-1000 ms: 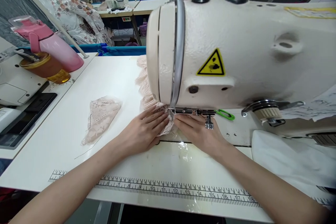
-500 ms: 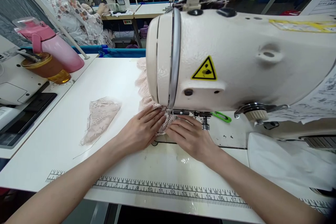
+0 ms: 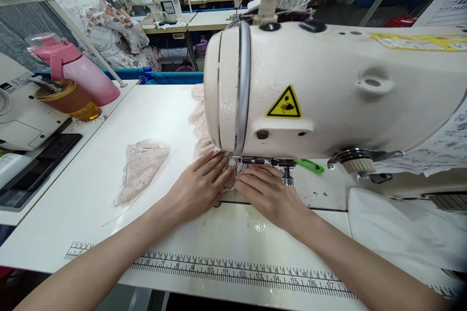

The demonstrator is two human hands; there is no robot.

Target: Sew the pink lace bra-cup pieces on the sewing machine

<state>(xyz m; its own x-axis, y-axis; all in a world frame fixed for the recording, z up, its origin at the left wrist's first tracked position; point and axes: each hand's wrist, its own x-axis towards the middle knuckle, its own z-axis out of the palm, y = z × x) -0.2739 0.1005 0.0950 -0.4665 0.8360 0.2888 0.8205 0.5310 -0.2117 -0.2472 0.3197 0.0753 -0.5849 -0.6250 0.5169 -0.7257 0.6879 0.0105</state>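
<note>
Pale pink lace fabric (image 3: 200, 124) runs along the left side of the sewing machine (image 3: 328, 87) and under its needle area, which the machine head and my fingers partly hide. My left hand (image 3: 200, 182) lies flat on the lace left of the needle, fingers stretched forward. Just right of it, my right hand (image 3: 270, 197) has its fingers bent together at the lace's edge, by the presser foot. Only a small strip of lace shows between the hands. A separate lace piece (image 3: 144, 167) with a trailing thread lies on the table to the left.
A ruler scale (image 3: 226, 269) runs along the table's front edge. Behind the needle area lies a green tool (image 3: 310, 165). White cloth (image 3: 397, 226) lies at right. A pink bottle (image 3: 85, 75) and an amber cup (image 3: 69, 99) stand at left. Beyond sits a co-worker (image 3: 105, 29).
The view has tilted slightly, so everything sits a little lower. My hands have come closer together, and less lace shows between them. The co-worker's arm has shifted.
</note>
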